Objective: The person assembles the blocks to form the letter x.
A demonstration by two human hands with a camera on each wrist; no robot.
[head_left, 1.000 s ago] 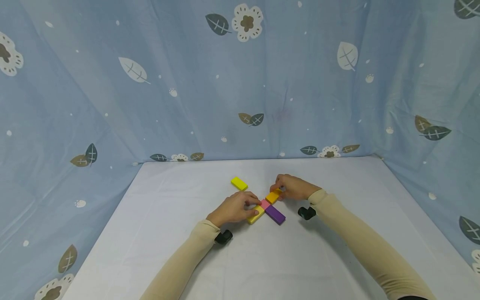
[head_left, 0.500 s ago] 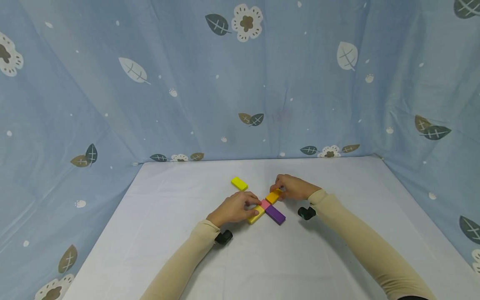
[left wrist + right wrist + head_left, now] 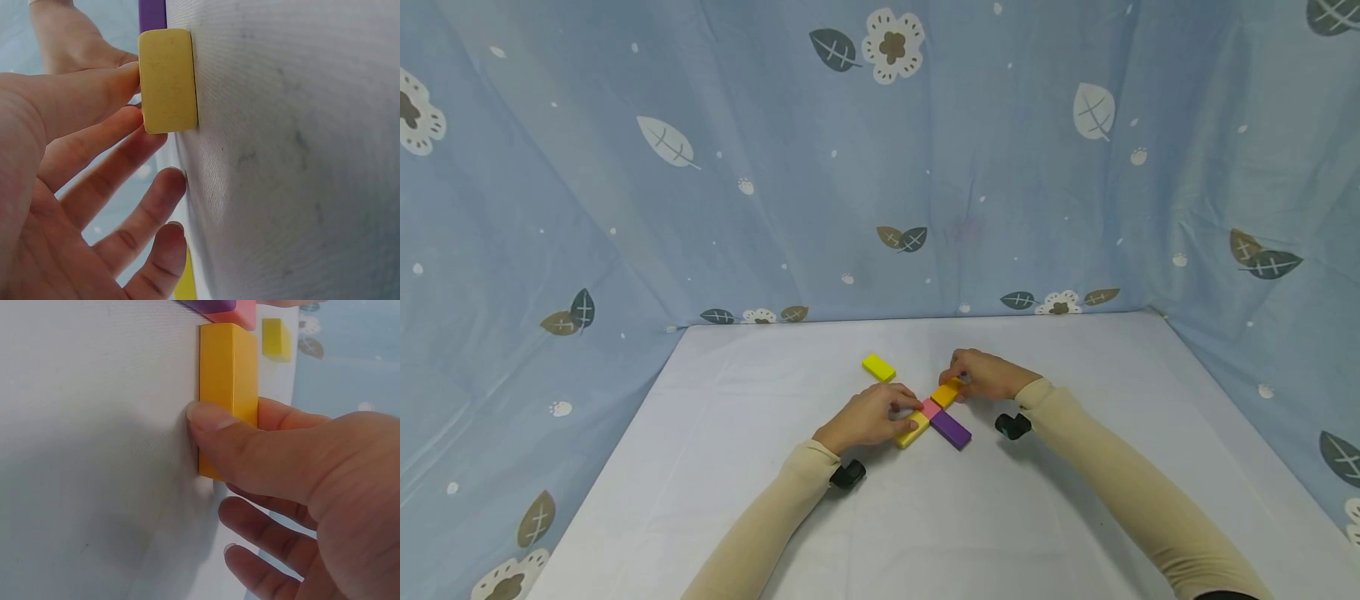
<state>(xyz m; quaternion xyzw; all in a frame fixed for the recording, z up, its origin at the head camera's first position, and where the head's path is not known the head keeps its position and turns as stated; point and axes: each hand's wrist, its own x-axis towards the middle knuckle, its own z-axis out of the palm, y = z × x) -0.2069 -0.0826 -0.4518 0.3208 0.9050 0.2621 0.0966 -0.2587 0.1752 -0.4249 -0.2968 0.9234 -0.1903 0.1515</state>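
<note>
In the head view several flat blocks lie on the white tabletop around a small pink block (image 3: pixel 929 408). My left hand (image 3: pixel 871 414) pinches a pale yellow block (image 3: pixel 167 81) between thumb and fingers, one fingertip right at the pink block. My right hand (image 3: pixel 991 374) grips an orange block (image 3: pixel 219 369), thumb on its near side and fingers behind. That orange block sits at the pink block's upper right, the pale yellow one at its lower left. A purple block (image 3: pixel 951 430) reaches from the pink block toward the lower right.
A bright yellow block (image 3: pixel 878 367) lies apart, beyond my left hand. White cloth (image 3: pixel 925 533) covers the table, and a blue patterned curtain (image 3: pixel 760 208) hangs behind it. Black wrist cameras (image 3: pixel 848 475) sit under both wrists.
</note>
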